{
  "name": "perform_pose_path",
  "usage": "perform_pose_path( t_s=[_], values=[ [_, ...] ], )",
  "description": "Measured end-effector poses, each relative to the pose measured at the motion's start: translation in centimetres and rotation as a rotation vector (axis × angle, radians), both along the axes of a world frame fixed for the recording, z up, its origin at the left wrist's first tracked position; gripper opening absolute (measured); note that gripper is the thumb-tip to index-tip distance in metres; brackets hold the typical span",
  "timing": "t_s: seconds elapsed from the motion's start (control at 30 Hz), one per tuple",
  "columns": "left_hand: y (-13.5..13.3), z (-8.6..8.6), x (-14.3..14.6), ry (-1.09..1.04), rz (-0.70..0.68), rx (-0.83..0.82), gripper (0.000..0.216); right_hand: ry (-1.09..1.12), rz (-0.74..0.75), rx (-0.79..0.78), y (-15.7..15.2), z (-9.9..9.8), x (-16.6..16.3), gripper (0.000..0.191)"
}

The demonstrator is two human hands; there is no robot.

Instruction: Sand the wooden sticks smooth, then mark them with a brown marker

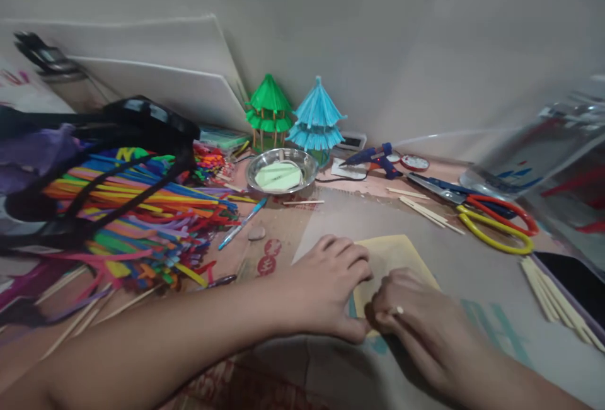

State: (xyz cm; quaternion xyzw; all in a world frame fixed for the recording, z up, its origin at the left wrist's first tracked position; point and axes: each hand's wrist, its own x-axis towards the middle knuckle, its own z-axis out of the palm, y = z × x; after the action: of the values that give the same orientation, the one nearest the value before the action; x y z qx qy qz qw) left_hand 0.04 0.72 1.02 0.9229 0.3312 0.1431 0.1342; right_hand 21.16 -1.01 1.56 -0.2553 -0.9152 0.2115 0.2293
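Observation:
My left hand (331, 287) and my right hand (416, 318) meet over a small yellow sheet of paper (392, 259) lying on the cardboard-covered table (454, 252). Both hands have their fingers curled and pressed down on the near edge of the sheet, thumbs almost touching. The right hand wears a ring. What the fingertips pinch under them is hidden.
A heap of coloured strips (142, 208) and a black bag strap lie at left. Behind stand a green paper pagoda (269, 111), a blue paper pagoda (316, 120) and a steel bowl (282, 174). A blue glue gun (373, 159), scissors (491, 218), wooden sticks (425, 208) and a pen (243, 224) lie around.

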Motion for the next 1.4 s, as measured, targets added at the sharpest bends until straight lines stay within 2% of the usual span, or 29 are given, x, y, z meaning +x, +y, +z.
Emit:
perform_pose_path(
  t_s=[0.07, 0.2, 0.3, 0.47, 0.63, 0.73, 0.87, 1.03, 1.17, 1.27, 1.4],
  values=[
    [-0.1, 0.0, 0.0, -0.01, -0.008, 0.0, 0.056, 0.012, -0.015, -0.02, -0.1, 0.0, 0.0, 0.022],
    [-0.1, -0.2, 0.0, -0.04, 0.016, -0.005, 0.054, -0.04, -0.064, 0.069, 0.0, 0.2, 0.0, 0.024],
    [-0.1, -0.3, 0.0, -0.038, 0.007, -0.018, 0.056, -0.016, -0.06, 0.052, 0.2, 0.3, -0.3, 0.024],
    [-0.1, -0.3, 0.0, -0.046, 0.021, -0.02, 0.053, -0.036, -0.062, 0.16, 0.3, 0.4, -0.4, 0.025],
    [0.0, -0.6, 0.1, -0.046, 0.002, -0.019, 0.056, -0.006, -0.055, 0.036, 0.1, 0.6, -0.3, 0.025],
    [-0.1, -0.8, 0.2, -0.038, 0.031, 0.003, 0.051, -0.034, -0.046, 0.117, 0.3, 0.7, -0.1, 0.023],
    [0.0, -1.1, 0.2, -0.028, -0.003, 0.014, 0.05, -0.031, -0.008, 0.015, 0.6, 0.5, -0.1, 0.022],
    [0.0, -1.2, 0.1, -0.019, 0.01, 0.034, 0.045, -0.015, -0.009, 0.087, 0.8, 0.3, 0.0, 0.019],
    [0.0, -1.1, 0.1, -0.008, -0.009, 0.039, 0.049, 0.013, 0.014, 0.064, 0.8, 0.2, 0.1, 0.019],
    [-0.1, -1.0, 0.1, -0.002, 0.007, 0.044, 0.046, -0.023, -0.02, 0.111, 0.9, 0.2, 0.1, 0.019],
    [0.0, -1.1, 0.1, -0.011, -0.005, 0.042, 0.047, -0.016, -0.02, 0.031, 0.9, 0.4, 0.0, 0.02]
  ],
)
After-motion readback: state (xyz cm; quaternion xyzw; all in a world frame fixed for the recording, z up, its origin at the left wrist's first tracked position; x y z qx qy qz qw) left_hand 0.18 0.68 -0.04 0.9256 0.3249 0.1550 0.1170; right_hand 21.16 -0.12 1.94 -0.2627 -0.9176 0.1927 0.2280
